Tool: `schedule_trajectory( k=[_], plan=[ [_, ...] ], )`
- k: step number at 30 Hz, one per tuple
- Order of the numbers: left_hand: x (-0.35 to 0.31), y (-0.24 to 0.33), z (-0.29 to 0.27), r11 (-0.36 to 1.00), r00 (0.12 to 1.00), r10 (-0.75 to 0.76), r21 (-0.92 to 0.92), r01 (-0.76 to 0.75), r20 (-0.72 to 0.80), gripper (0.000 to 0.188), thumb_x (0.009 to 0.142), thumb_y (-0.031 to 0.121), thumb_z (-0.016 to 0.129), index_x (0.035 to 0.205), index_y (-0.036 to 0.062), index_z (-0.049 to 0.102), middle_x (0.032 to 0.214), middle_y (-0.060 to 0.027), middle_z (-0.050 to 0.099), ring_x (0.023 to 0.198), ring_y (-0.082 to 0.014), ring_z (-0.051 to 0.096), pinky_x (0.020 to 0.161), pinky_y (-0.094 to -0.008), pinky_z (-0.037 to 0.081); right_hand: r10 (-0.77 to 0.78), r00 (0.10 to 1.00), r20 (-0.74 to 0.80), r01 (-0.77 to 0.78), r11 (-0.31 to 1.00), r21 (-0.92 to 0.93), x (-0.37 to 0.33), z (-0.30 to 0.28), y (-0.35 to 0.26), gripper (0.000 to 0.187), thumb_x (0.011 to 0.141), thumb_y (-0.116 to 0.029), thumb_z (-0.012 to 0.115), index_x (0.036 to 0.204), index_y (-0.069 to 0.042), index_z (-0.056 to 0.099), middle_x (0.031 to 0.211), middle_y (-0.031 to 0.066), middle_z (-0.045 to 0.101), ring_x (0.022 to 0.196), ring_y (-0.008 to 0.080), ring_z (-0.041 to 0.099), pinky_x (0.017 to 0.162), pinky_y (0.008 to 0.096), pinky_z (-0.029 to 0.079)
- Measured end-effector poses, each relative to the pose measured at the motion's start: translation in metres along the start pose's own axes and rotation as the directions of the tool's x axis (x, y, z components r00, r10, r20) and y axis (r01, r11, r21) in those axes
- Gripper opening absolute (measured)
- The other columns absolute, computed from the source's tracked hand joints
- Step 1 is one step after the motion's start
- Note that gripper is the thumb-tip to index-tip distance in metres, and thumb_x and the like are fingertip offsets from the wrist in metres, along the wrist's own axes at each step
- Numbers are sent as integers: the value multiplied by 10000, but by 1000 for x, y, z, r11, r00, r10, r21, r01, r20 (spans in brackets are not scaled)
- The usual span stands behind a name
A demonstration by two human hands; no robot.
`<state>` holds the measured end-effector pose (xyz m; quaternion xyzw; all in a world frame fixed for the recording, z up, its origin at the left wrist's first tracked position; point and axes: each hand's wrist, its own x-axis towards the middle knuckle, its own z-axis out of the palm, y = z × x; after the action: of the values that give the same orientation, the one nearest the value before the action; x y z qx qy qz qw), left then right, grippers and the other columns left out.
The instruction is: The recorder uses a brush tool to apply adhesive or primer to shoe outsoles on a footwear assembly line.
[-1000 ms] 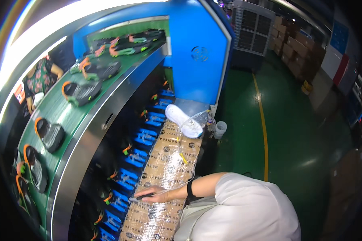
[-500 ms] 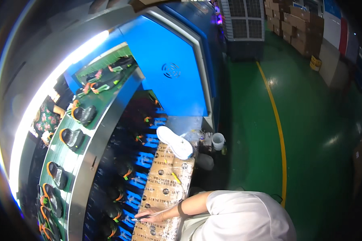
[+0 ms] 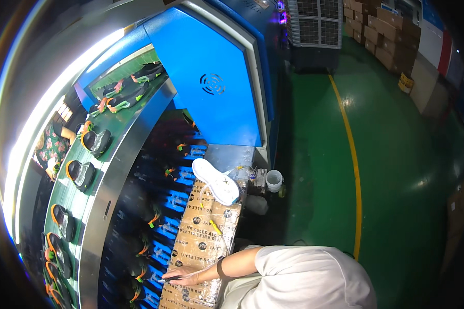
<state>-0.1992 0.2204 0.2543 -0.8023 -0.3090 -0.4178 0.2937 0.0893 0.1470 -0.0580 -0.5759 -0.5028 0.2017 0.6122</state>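
My right hand comes in at the lower middle from a white sleeve, with a dark band on the forearm. It rests low over a bench covered in printed brown cardboard. Its fingers are closed around a small dark tool with a pale tip; the exact kind is too small to make out. Farther up the cardboard lies a yellow-handled slim tool. A white shoe lies across the bench's far end. No part of my left hand shows.
Left of the bench runs a rack with blue holders and dark shoes. Beyond it, a green conveyor carries black shoe uppers with orange edging. A blue machine stands ahead; a white bucket stands by the bench. A person is across the conveyor.
The whole view has shifted, so the bench, shoe and conveyor sit a little farther left. My right hand stays on the cardboard with the dark tool in it.
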Motion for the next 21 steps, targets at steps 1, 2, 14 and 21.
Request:
schedule_trajectory(
  k=[1,2,14,21],
  plan=[
    [-3,33,-12,997,998,-37,-63,39,43,66,831,43,691,882,11,664,799,-178,623,733,-407,612,673,-500,503,4,1000,8,-4,1000,1,-2,2,0,494,1049,-381,581,1483,-144,569,1454,159,610,1322,365,577,1106,441,469],
    [-12,55,-18,999,994,-40,-7,41,102,81,847,79,689,869,4,672,787,-198,640,727,-423,626,669,-506,511,10,1000,1,-10,1000,-4,-3,0,0,493,1050,-381,579,1485,-149,567,1451,160,611,1317,368,579,1101,444,472],
    [-155,94,42,963,663,6,-183,198,749,191,888,171,678,846,-16,686,765,-249,666,718,-456,652,665,-523,526,21,1000,1,-21,1000,-19,-3,0,-5,490,1059,-395,568,1488,-159,563,1411,165,635,1299,380,592,1081,456,486],
    [-179,90,58,942,550,-2,-184,282,835,238,903,206,672,840,-23,689,759,-269,673,716,-467,660,665,-530,530,71,997,-4,-72,997,-23,-6,-10,-15,501,1042,-389,590,1496,-180,562,1464,161,609,1339,383,568,1118,457,469]
  ],
)
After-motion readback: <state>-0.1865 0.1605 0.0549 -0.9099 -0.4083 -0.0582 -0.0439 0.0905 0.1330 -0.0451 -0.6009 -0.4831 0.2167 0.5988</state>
